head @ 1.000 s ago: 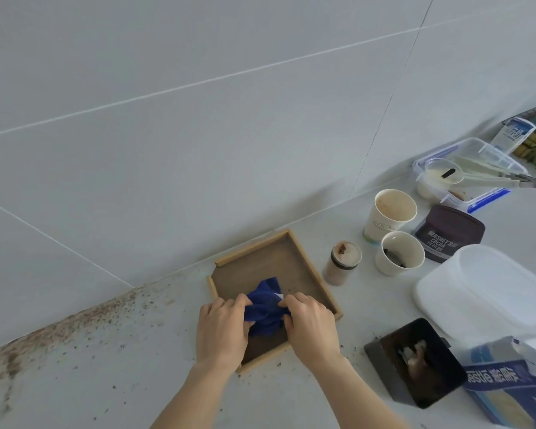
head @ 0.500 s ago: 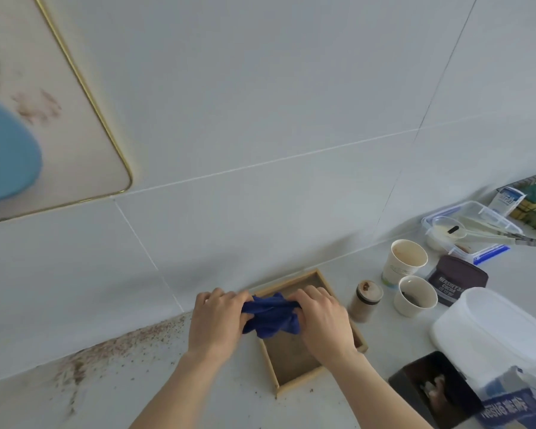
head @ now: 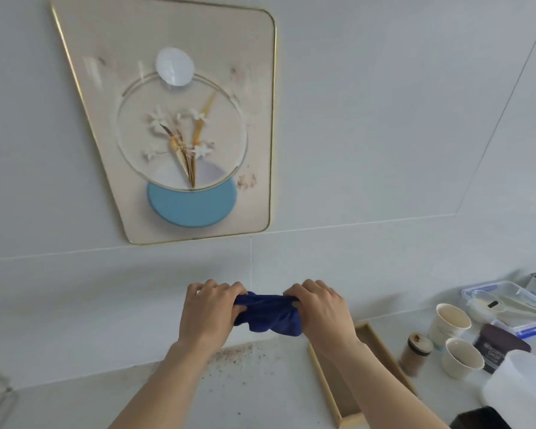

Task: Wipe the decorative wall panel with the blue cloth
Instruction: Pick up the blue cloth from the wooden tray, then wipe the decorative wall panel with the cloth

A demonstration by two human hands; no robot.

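The decorative wall panel [head: 112, 168] hangs on the tiled wall at upper left: beige with a thin gold rim, a clear ring with dried flowers and a light blue disc. Brown smudges mark its right side near the disc and near the top. Below it, in front of the wall, I hold the dark blue cloth [head: 268, 315] bunched between both hands. My left hand [head: 209, 311] grips its left end and my right hand [head: 321, 309] grips its right end. The cloth is apart from the panel.
A wooden tray [head: 328, 385] lies on the counter under my right forearm. To its right stand a small spice jar [head: 415, 354], two paper cups [head: 450, 325], a dark pouch, a clear lidded box [head: 508, 298] and a white container [head: 520, 385]. Brown powder [head: 232, 354] is scattered by the wall.
Both hands lifted the blue cloth out of the wooden tray and up in front of the wall. My view tilted up, bringing the whole panel into sight.
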